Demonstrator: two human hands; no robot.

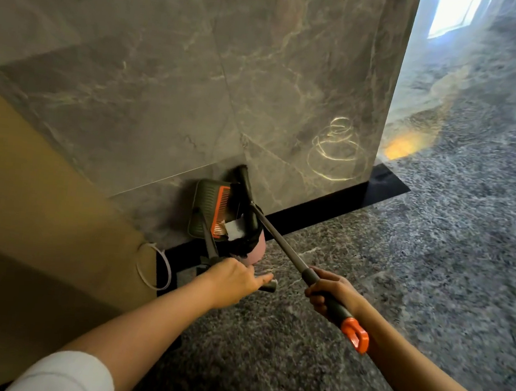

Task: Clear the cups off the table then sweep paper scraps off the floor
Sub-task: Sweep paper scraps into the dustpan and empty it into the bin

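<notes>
A dark green dustpan with an orange comb edge stands tilted against the marble wall, and white paper scraps lie inside it. My left hand grips the dustpan's dark handle near its end. My right hand grips the broom handle, a grey pole with an orange cap at my wrist. The broom head sits by the dustpan over a pink bin lined with a black bag. No cups are in view.
A grey marble wall with a black skirting fills the view ahead; its corner is at the right. A tan panel stands at the left with a white cable at its foot. Speckled dark floor stretches to the right.
</notes>
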